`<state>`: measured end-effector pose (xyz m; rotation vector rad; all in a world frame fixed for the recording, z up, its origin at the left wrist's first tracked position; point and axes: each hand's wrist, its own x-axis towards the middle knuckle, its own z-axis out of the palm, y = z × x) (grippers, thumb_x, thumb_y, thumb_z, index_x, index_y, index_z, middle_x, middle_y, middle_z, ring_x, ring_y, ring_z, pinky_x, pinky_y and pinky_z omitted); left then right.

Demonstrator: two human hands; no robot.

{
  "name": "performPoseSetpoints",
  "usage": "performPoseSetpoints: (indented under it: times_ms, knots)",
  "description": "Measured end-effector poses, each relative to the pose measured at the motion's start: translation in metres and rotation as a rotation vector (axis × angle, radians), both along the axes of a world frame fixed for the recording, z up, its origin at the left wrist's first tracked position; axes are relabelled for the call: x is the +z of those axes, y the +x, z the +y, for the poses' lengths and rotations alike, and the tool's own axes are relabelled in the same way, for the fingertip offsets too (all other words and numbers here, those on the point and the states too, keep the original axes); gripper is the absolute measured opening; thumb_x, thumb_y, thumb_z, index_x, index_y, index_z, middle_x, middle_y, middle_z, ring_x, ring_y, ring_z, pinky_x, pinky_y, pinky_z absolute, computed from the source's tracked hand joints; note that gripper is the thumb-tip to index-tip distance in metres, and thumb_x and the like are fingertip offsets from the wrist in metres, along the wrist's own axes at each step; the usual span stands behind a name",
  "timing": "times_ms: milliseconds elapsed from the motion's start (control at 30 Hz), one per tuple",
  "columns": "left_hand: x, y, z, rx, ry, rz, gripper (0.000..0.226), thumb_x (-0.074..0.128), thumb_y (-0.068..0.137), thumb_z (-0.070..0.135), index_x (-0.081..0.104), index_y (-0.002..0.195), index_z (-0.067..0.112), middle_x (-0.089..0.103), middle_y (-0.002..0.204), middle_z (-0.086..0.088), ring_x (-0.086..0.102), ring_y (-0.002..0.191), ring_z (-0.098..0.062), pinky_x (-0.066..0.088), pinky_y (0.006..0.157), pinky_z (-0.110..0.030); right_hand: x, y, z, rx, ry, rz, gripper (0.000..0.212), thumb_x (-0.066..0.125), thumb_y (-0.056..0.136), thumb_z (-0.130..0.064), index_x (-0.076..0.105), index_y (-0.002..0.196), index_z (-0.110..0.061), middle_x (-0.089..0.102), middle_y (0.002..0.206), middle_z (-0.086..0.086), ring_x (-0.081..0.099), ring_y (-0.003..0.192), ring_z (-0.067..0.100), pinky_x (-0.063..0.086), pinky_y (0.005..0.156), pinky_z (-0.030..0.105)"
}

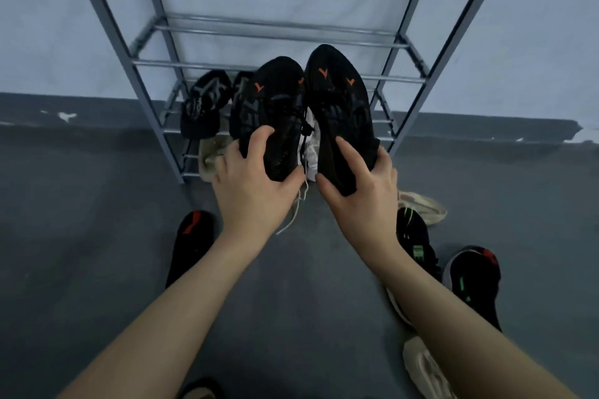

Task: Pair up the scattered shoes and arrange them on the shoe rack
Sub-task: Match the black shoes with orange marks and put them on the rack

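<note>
I hold up two matching black sneakers with orange marks, toes pointing away, in front of the metal shoe rack (152,27). My left hand (251,186) grips the heel of the left sneaker (278,107). My right hand (359,185) grips the heel of the right sneaker (340,100). On a low rack shelf behind them sit a pair of black sandals (202,104), a beige shoe (210,155) and a white shoe (311,152), partly hidden by the held pair.
On the grey floor lie a black shoe with a red mark (191,243) at left, two black shoes with green marks (416,243) (475,282) at right, and beige shoes (421,204) (424,366). The upper rack shelves hold nothing. A pale wall stands behind.
</note>
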<state>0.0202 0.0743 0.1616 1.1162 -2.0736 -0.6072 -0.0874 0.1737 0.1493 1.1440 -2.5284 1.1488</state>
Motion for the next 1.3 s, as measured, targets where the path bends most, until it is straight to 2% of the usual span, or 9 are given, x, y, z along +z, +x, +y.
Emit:
performPoseSetpoints:
  times_ms: [233,367,467,700,867,933,1033,1133,1300]
  knots:
    - [0.044,0.001,-0.074,0.065,-0.012,0.062,0.062,0.063,0.071,0.055,0.040,0.126,0.037,0.054,0.121,-0.002,0.045,0.113,-0.029,0.040,0.094,-0.047,0.045,-0.006,-0.084,0.073,-0.074,0.028,0.060,0.061,0.078,-0.053,0.044,0.133,-0.037,0.041,0.133,0.015,0.040,0.119,0.036,0.041,0.096,0.054]
    - [0.058,-0.004,-0.134,0.102,0.002,0.005,0.060,0.064,0.072,0.051,0.040,0.125,0.037,0.055,0.118,-0.007,0.043,0.112,-0.033,0.039,0.094,-0.047,0.057,-0.016,-0.139,0.075,-0.046,0.028,0.060,0.060,0.079,-0.054,0.043,0.134,-0.038,0.043,0.130,0.013,0.041,0.118,0.034,0.041,0.096,0.050]
    - [0.061,-0.014,-0.177,0.110,0.017,-0.058,0.058,0.064,0.072,0.050,0.043,0.124,0.035,0.055,0.116,-0.010,0.043,0.113,-0.034,0.036,0.092,-0.044,0.062,-0.027,-0.179,0.089,-0.028,0.012,0.060,0.059,0.080,-0.054,0.043,0.135,-0.035,0.046,0.123,0.013,0.041,0.114,0.033,0.042,0.094,0.047]
    - [0.048,-0.030,-0.242,0.128,0.000,-0.080,0.056,0.066,0.072,0.049,0.047,0.122,0.032,0.056,0.116,-0.013,0.042,0.114,-0.039,0.036,0.096,-0.050,0.046,-0.045,-0.248,0.068,-0.032,-0.024,0.069,0.062,0.073,-0.061,0.041,0.134,-0.036,0.047,0.115,0.011,0.047,0.108,0.032,0.047,0.089,0.047]
    - [0.043,-0.034,-0.266,0.093,0.029,-0.098,0.058,0.065,0.073,0.050,0.045,0.125,0.034,0.052,0.121,-0.013,0.040,0.117,-0.040,0.032,0.101,-0.052,0.035,-0.035,-0.268,0.026,-0.037,-0.007,0.071,0.058,0.071,-0.068,0.040,0.131,-0.033,0.045,0.115,0.010,0.043,0.111,0.031,0.049,0.085,0.047]
    - [0.039,-0.031,-0.270,0.057,0.057,-0.106,0.059,0.062,0.073,0.055,0.041,0.126,0.037,0.049,0.124,-0.012,0.041,0.119,-0.039,0.032,0.102,-0.053,0.032,-0.032,-0.267,0.032,-0.038,-0.019,0.072,0.056,0.072,-0.069,0.038,0.132,-0.033,0.044,0.119,0.011,0.040,0.115,0.031,0.047,0.088,0.046]
    - [0.035,-0.022,-0.272,-0.037,0.072,-0.111,0.066,0.064,0.074,0.053,0.032,0.130,0.040,0.044,0.130,-0.012,0.041,0.120,-0.037,0.034,0.102,-0.053,0.029,-0.029,-0.257,0.101,-0.047,-0.056,0.071,0.061,0.075,-0.057,0.034,0.135,-0.031,0.041,0.124,0.010,0.036,0.117,0.029,0.042,0.093,0.045]
    - [0.034,-0.017,-0.268,-0.082,0.041,-0.012,0.069,0.067,0.073,0.046,0.033,0.131,0.037,0.048,0.126,-0.010,0.046,0.115,-0.033,0.041,0.097,-0.051,0.028,-0.024,-0.252,0.138,-0.094,-0.032,0.058,0.065,0.079,-0.046,0.044,0.129,-0.026,0.043,0.124,0.009,0.039,0.113,0.027,0.043,0.092,0.044]
    - [0.028,-0.017,-0.261,-0.074,-0.024,0.003,0.068,0.064,0.075,0.046,0.032,0.134,0.035,0.047,0.131,-0.010,0.047,0.116,-0.033,0.040,0.097,-0.051,0.025,-0.013,-0.262,0.108,-0.103,0.012,0.048,0.064,0.081,-0.047,0.051,0.121,-0.025,0.046,0.125,0.012,0.042,0.108,0.031,0.044,0.088,0.044]
